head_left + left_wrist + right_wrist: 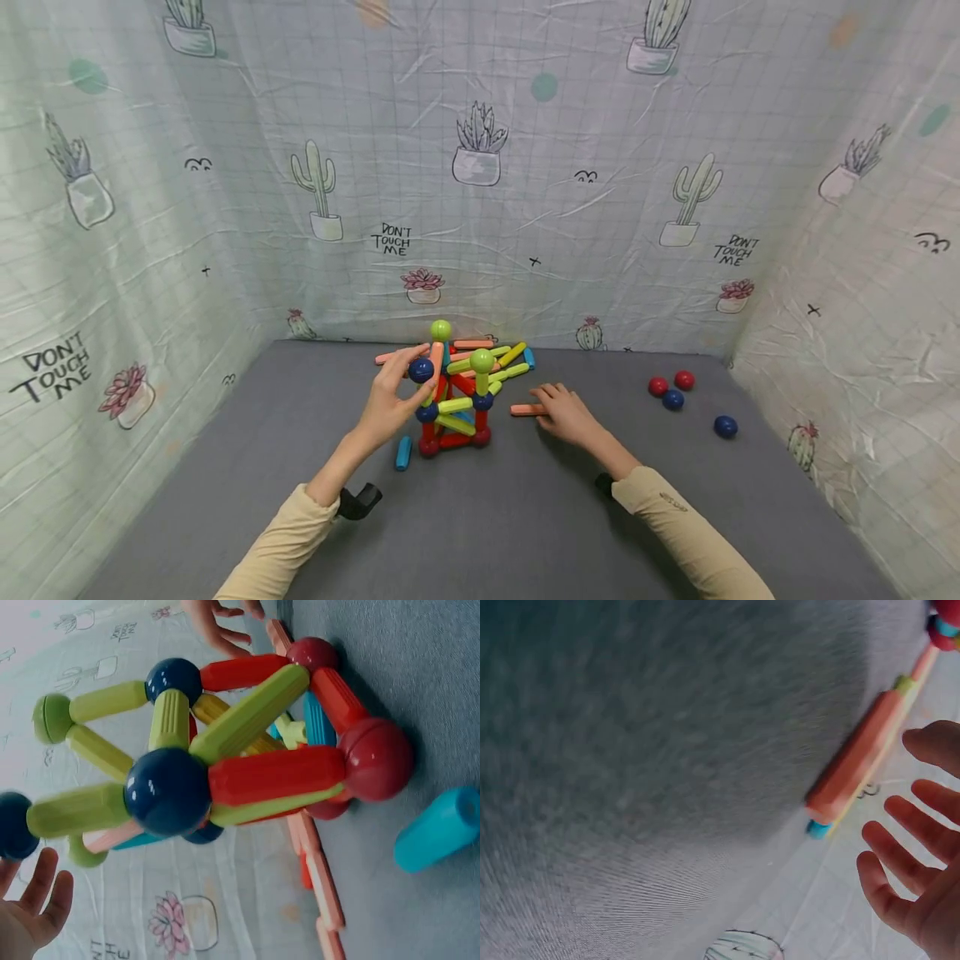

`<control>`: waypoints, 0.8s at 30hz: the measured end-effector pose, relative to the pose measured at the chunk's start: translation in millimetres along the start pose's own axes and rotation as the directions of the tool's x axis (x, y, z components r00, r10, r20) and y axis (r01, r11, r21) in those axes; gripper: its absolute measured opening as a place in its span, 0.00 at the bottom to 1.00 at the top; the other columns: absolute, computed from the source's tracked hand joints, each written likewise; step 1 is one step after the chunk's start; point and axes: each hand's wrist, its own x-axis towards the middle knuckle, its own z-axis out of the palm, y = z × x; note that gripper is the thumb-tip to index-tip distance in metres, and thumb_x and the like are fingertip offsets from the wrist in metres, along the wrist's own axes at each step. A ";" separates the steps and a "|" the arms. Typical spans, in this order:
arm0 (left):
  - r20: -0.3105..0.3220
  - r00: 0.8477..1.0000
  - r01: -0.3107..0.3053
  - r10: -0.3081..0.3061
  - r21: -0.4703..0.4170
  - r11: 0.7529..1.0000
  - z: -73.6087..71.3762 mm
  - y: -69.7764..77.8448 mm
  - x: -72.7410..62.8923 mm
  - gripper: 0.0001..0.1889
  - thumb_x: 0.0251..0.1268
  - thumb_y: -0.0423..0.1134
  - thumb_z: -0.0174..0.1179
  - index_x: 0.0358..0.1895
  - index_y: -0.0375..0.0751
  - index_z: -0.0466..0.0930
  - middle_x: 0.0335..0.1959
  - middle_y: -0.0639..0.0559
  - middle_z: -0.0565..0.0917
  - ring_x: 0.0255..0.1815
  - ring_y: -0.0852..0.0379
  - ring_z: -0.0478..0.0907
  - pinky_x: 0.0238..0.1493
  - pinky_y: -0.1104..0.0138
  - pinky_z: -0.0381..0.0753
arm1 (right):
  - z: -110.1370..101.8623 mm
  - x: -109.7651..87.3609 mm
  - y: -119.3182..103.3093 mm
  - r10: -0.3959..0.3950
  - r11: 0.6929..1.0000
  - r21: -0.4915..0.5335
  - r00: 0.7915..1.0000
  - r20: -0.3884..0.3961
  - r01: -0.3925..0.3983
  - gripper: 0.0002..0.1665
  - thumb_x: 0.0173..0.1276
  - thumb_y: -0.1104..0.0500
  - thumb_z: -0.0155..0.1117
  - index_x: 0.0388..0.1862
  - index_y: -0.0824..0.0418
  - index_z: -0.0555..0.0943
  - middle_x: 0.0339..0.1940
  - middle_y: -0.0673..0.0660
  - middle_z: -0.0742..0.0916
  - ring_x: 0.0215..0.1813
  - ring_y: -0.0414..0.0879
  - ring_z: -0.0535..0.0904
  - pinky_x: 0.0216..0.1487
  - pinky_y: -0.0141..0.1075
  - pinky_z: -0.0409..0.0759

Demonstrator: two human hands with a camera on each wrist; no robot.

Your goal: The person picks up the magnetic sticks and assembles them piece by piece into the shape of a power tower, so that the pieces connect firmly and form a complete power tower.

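Note:
A magnetic-stick structure (456, 406) of coloured rods and balls stands mid-table, with red balls at its base. My left hand (390, 404) is at its upper left corner, thumb and fingers about a dark blue ball (421, 370). That ball tops a green rod (79, 810) in the left wrist view. An upright orange rod (437, 358) shows beside the ball. To the right of the structure, my right hand (572, 417) reaches over one end of an orange rod (523, 410) lying on the table. Its fingers are spread and loosely bent in the right wrist view.
Loose rods (513, 354) lie behind the structure near the patterned curtain (540, 283). A blue rod (403, 452) lies at its front left. Two red balls (658, 386) and two blue balls (725, 427) sit at the right on the grey table (525, 533).

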 end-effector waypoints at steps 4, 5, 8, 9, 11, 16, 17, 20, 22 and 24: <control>-0.008 1.000 -0.006 0.006 0.008 1.000 4.8 1.3 -1.9 0.21 0.51 0.24 0.59 0.52 0.31 0.71 0.47 0.34 0.74 0.37 0.50 0.73 0.33 0.68 0.72 | 7.7 1.1 4.1 -0.016 0.998 -0.058 0.998 0.064 0.020 0.23 0.57 0.61 0.62 0.53 0.61 0.74 0.48 0.58 0.80 0.48 0.55 0.73 0.42 0.50 0.73; -0.015 1.000 -0.006 0.006 0.007 1.000 5.9 0.7 -2.1 0.21 0.51 0.24 0.59 0.51 0.31 0.71 0.46 0.34 0.74 0.37 0.50 0.73 0.33 0.68 0.72 | 9.1 0.8 4.7 -0.019 0.998 -0.066 0.998 0.063 0.023 0.21 0.57 0.61 0.62 0.51 0.61 0.75 0.46 0.58 0.80 0.47 0.55 0.74 0.41 0.49 0.73; -0.032 0.999 -0.001 0.001 0.006 1.000 11.0 -9.3 -4.3 0.21 0.51 0.24 0.59 0.52 0.31 0.71 0.47 0.35 0.74 0.37 0.49 0.73 0.34 0.68 0.71 | 11.7 0.0 5.9 -0.032 0.996 -0.079 0.999 0.042 0.035 0.16 0.55 0.62 0.64 0.45 0.58 0.77 0.40 0.56 0.81 0.42 0.52 0.74 0.38 0.46 0.73; -0.037 0.999 -0.001 0.001 0.009 1.000 12.8 -13.4 -5.1 0.21 0.50 0.24 0.60 0.52 0.31 0.71 0.47 0.35 0.75 0.36 0.49 0.73 0.34 0.68 0.71 | 12.0 0.0 6.1 -0.036 0.996 -0.085 0.999 0.035 0.039 0.15 0.54 0.62 0.65 0.42 0.57 0.78 0.38 0.55 0.81 0.40 0.52 0.75 0.37 0.45 0.73; -0.040 0.999 0.006 -0.006 0.007 1.000 15.8 -21.3 -6.5 0.22 0.50 0.24 0.60 0.52 0.31 0.71 0.48 0.36 0.74 0.37 0.50 0.73 0.34 0.69 0.70 | 12.0 0.3 6.5 -0.041 0.995 -0.090 0.999 0.030 0.044 0.13 0.53 0.63 0.66 0.38 0.56 0.78 0.34 0.54 0.81 0.38 0.51 0.74 0.35 0.43 0.72; -0.033 0.999 0.012 -0.012 0.001 1.000 17.4 -30.1 -8.3 0.22 0.52 0.28 0.61 0.53 0.32 0.71 0.49 0.39 0.74 0.39 0.53 0.73 0.35 0.69 0.71 | 9.5 1.4 7.4 -0.032 0.995 -0.091 0.998 0.048 0.036 0.11 0.53 0.64 0.66 0.34 0.54 0.76 0.30 0.54 0.81 0.33 0.50 0.74 0.30 0.40 0.70; -0.031 0.999 0.012 -0.012 0.003 1.000 16.9 -30.3 -8.1 0.22 0.52 0.28 0.60 0.54 0.33 0.70 0.49 0.39 0.75 0.39 0.54 0.73 0.35 0.69 0.71 | 8.6 1.1 7.6 -0.027 0.996 -0.087 0.999 0.042 0.031 0.12 0.53 0.64 0.66 0.34 0.54 0.75 0.30 0.53 0.81 0.32 0.49 0.75 0.29 0.39 0.70; -0.025 1.000 0.013 -0.012 0.018 1.000 14.6 -31.4 -8.5 0.22 0.53 0.30 0.60 0.54 0.34 0.70 0.49 0.40 0.74 0.40 0.54 0.73 0.36 0.68 0.72 | 3.2 -0.7 7.0 -0.008 0.999 -0.041 1.000 -0.011 0.008 0.13 0.51 0.63 0.66 0.37 0.55 0.76 0.30 0.52 0.81 0.32 0.47 0.75 0.28 0.37 0.70; -0.025 1.000 0.016 -0.015 0.039 0.999 13.0 -31.8 -8.8 0.21 0.53 0.30 0.60 0.53 0.35 0.71 0.50 0.40 0.74 0.41 0.53 0.74 0.36 0.67 0.73 | -3.6 -2.5 4.4 0.004 1.000 0.024 0.998 -0.069 -0.003 0.15 0.51 0.63 0.66 0.39 0.56 0.77 0.31 0.52 0.81 0.31 0.45 0.74 0.29 0.37 0.71; -0.023 1.000 0.023 -0.022 0.054 0.998 11.4 -32.0 -9.5 0.20 0.53 0.30 0.60 0.52 0.35 0.72 0.51 0.39 0.74 0.41 0.52 0.74 0.36 0.65 0.74 | -11.4 -3.9 0.4 0.020 0.996 0.089 0.992 -0.125 -0.009 0.16 0.51 0.63 0.65 0.41 0.57 0.76 0.31 0.51 0.79 0.31 0.43 0.72 0.30 0.36 0.70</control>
